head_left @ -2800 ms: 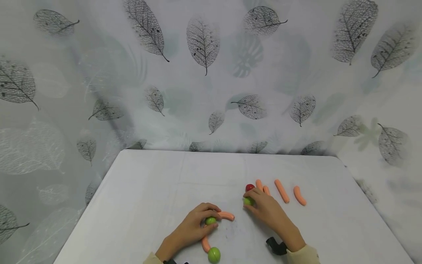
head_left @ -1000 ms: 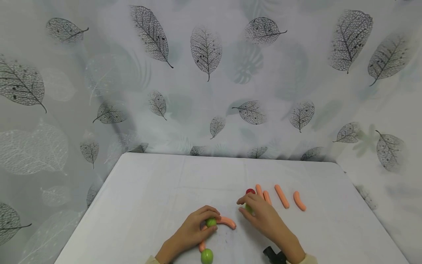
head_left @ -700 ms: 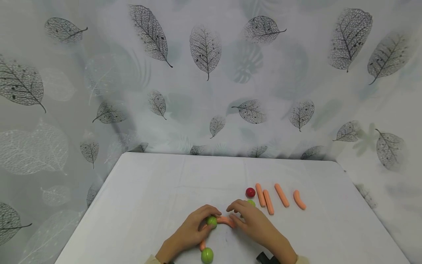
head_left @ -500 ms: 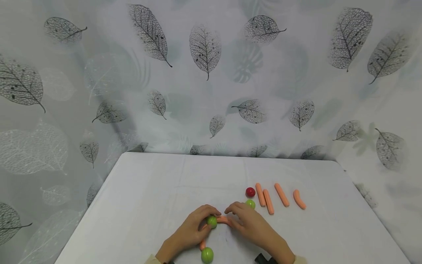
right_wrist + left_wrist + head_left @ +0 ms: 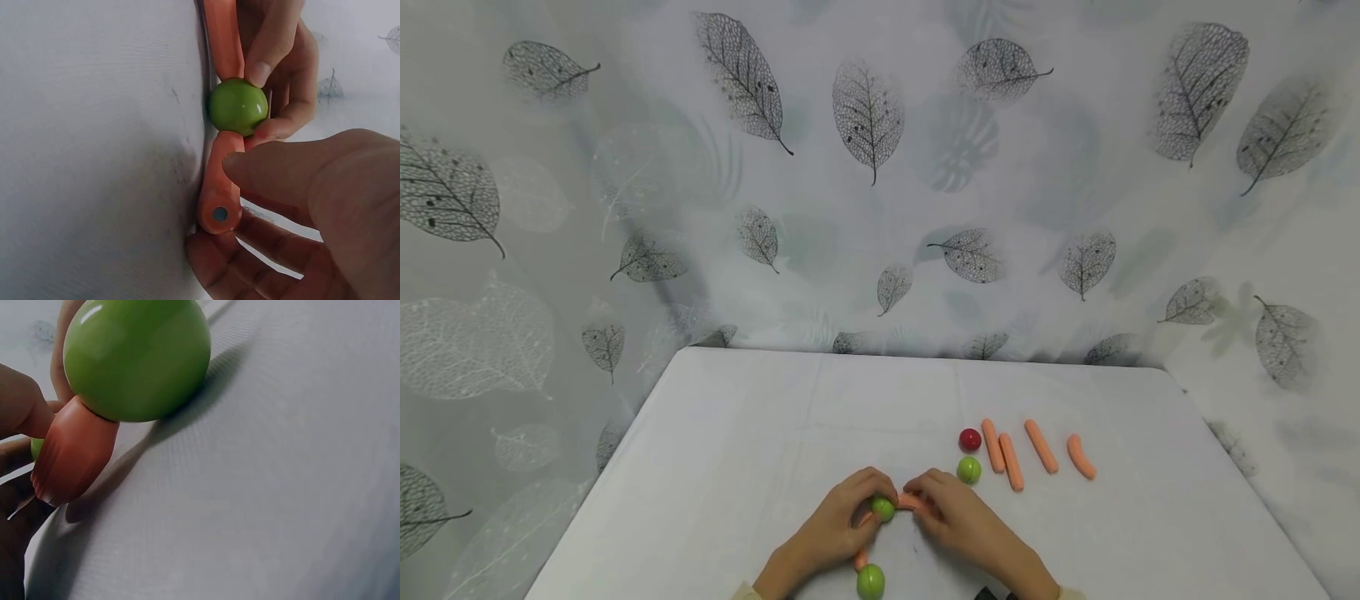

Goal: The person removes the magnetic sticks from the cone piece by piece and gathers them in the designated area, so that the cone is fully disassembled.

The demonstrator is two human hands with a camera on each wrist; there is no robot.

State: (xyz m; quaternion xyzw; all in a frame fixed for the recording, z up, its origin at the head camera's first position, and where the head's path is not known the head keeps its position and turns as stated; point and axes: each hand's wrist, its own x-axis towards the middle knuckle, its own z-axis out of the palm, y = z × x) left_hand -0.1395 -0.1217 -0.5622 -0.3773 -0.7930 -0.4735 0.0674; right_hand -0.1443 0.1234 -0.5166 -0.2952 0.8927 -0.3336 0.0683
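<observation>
On the white table, my left hand (image 5: 835,521) holds a green ball (image 5: 883,508) between thumb and fingers. A curved orange rod (image 5: 913,501) meets this ball on the right, and my right hand (image 5: 966,521) pinches it. In the right wrist view, a round grey disc shows in the free end of the same rod (image 5: 215,178). Another orange rod (image 5: 222,37) joins the ball's opposite side. It runs under the left hand to a second green ball (image 5: 871,582), close up in the left wrist view.
Beyond my right hand lie a loose green ball (image 5: 969,470) and a red ball (image 5: 970,440). To their right are two straight orange rods side by side (image 5: 1011,462), a third straight rod (image 5: 1041,446) and a curved rod (image 5: 1081,457). A leaf-patterned curtain (image 5: 880,208) surrounds the table (image 5: 737,417).
My right hand has left the loose green ball, moved left and taken hold of the curved orange rod beside the held ball. My left hand stays at its ball.
</observation>
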